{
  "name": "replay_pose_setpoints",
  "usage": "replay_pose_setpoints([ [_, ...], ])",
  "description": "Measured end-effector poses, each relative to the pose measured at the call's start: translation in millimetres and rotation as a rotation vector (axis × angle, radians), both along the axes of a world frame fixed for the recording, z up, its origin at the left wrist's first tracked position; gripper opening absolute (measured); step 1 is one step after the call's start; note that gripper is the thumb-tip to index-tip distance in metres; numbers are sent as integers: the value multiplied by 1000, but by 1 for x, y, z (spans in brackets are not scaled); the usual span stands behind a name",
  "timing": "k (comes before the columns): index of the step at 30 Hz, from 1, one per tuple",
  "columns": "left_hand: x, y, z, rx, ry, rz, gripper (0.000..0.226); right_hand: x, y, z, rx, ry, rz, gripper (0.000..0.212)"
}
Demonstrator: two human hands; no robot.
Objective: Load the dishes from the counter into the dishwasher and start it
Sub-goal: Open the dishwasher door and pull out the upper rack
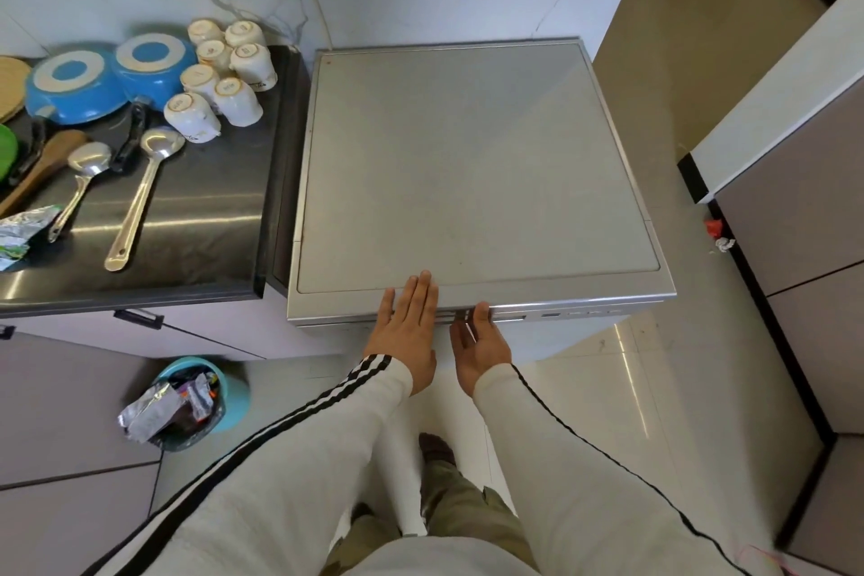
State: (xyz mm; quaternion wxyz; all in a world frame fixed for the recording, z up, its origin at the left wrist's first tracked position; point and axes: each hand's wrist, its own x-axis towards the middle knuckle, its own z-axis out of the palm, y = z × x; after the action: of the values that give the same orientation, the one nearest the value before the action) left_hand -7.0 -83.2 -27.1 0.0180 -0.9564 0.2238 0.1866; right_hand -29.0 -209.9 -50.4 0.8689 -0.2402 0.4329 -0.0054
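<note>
Your left hand [406,332] lies flat, palm down, on the front edge of the closed dishwasher [477,164]; its fingers are straight, together and released, and they grasp nothing. Your right hand [479,344] sits just beside it, palm turned inward, with the thumb tip on the front lip where the control strip [579,313] begins. Its fingers are only slightly bent and reach up to the dark slot under the lip. No grasp is evident. The door is shut and the appliance top carries nothing. All the dishes sit well to the left of your left hand and beyond it, on the dark worktop [196,239]. Nearest to that hand are seven white cups [236,101], mouth down in a tight cluster at the worktop's far right corner. Left of the cups, two blue pans [75,89] lie upside down, side by side and touching, their black handles pointing towards you. In front of the pans lie two metal ladles [140,196], bowls facing up, with a wooden spatula [42,164] further left. A foil packet [18,229] rests at the worktop's left margin. On the floor, below and left of your left hand, a teal bin [231,393] stands full of wrappers.
</note>
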Motion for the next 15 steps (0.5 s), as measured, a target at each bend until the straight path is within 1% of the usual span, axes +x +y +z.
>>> replay_pose_setpoints([
  [2,0,0,1,-3,-11,3,94,1,4,-1,-51,55,-8,38],
  [3,-1,0,2,-11,-11,4,94,0,10,-3,-105,126,-18,42],
  [5,-6,4,2,-22,10,3,99,-10,21,-8,-229,322,-44,57],
  [6,-11,7,0,-24,15,-3,104,-18,24,-9,-259,373,-63,60],
  [9,-27,17,-4,-14,-5,-37,108,-40,26,-9,-203,351,-65,58],
  [11,-37,23,-5,-13,-16,-26,100,-46,21,-4,-209,354,-8,61],
  [13,-49,28,-6,-18,-15,-11,88,-53,18,-3,-263,374,68,57],
  [15,-62,36,-9,-10,29,-3,80,-63,19,-4,-330,389,141,54],
])
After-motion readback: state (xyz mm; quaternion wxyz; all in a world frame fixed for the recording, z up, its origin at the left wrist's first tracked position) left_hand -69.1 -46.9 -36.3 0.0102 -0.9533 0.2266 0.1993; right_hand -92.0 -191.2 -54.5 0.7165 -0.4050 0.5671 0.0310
